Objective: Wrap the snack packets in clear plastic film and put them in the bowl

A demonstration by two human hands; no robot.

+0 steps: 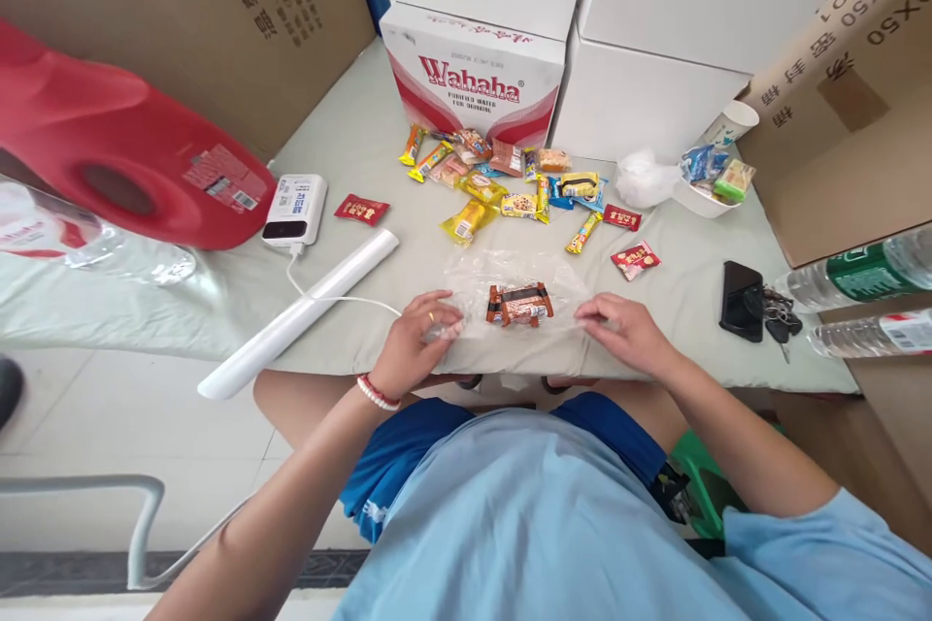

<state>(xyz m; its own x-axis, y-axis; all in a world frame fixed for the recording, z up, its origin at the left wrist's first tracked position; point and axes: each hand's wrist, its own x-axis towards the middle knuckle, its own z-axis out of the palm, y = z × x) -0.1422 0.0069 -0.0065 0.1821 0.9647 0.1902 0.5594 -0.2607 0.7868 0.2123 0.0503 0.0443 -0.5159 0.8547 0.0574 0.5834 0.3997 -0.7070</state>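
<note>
Plastic film (569, 279) is pinched by your left hand (416, 335) at nine o'clock of brown packets (519, 304), right hand (627, 330) at three; spreading seems present step, next wanting even tension.

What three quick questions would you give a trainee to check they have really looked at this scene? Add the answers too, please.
1. What do the left hand and the right hand both hold, on either side of the brown-wrapped snacks?
2. True or false: a white cable is plugged into the white power bank.
3. Fill in the blank: the large red word on the white carton behind the colourful snacks is ____.

Key
1. Clear plastic.
2. True.
3. Wahaha.
</note>
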